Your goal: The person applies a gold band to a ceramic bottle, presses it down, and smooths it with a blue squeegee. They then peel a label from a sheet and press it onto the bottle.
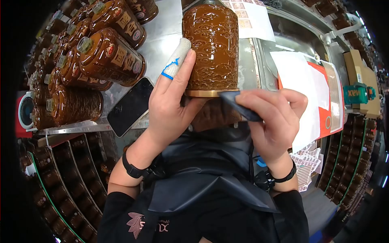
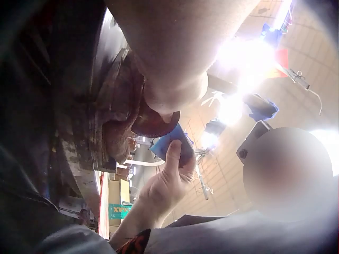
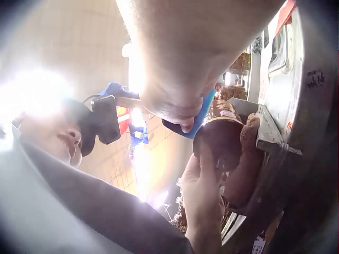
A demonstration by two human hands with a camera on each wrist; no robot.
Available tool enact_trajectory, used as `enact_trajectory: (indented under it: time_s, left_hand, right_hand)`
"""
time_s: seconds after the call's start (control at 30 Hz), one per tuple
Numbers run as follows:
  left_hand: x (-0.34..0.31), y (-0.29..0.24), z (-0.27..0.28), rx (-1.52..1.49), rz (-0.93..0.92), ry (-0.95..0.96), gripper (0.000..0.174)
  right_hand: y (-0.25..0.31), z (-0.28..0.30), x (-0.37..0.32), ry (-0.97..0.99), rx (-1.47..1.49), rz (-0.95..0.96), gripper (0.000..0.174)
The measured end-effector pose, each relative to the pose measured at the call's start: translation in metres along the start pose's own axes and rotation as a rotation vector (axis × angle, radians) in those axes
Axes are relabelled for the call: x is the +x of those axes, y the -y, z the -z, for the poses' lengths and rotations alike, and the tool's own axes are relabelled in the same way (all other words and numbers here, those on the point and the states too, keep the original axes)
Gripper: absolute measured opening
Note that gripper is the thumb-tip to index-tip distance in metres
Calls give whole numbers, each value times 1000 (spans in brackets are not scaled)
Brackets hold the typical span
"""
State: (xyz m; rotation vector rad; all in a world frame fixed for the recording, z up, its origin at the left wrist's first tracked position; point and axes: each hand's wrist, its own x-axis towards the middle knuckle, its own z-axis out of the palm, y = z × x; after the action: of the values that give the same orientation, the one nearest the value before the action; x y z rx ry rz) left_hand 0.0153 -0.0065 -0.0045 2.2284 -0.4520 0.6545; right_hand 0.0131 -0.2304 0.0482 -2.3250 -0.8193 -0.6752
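So the left hand (image 1: 168, 99) was gripping the glossy brown bottle (image 1: 210, 48) by its side and base, while the right hand (image 1: 275, 115) pinched a blue cloth (image 1: 242, 106) at the gold band (image 1: 201, 93). My worry: the bottle lay on its side by the tabletop's (image 1: 161, 50) near edge, base toward the person, so pushing too hard with the cloth or slackening the left hand could've rolled it off. Looks-wise: chunky cylinder, shiny caramel-brown, raised swirly relief, gold trim round the base.

Brown swirl-patterned bottle (image 1: 210, 48), gold base band (image 1: 202, 93), dark blue pad (image 1: 233, 101)
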Motion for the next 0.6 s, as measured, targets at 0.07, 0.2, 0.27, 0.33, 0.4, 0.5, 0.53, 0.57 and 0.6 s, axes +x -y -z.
enact_trajectory:
  time_s: [0.07,0.2,0.27,0.33,0.4,0.5,0.53,0.57,0.6]
  left_hand:
    - [1,0,1,-1,-7,2,81]
    - [1,1,1,2,-21,-1,82]
    - [3,-1,0,4,-28,-25,83]
    - [2,0,1,8,-25,-20,83]
    - [1,0,1,8,-20,-13,83]
    - [1,-1,0,4,-16,-13,83]
    - [2,-1,0,0,-20,-18,82]
    - [2,-1,0,-4,-23,-23,82]
    - [1,-1,0,-4,-22,-24,82]
  right_hand:
    - [-2,-3,1,-30,-18,5,44]
    - [1,-2,1,-26,-2,13,44]
    - [-2,-2,1,-12,-29,8,44]
    - [-1,-2,2,-13,-13,16,43]
    - [1,-1,2,-12,1,20,43]
    - [5,0,5,20,-7,59,39]
    - [2,0,5,22,-7,58,39]
    - [-2,-1,4,22,-36,41,38]
    - [-5,-2,4,21,-66,26,37]
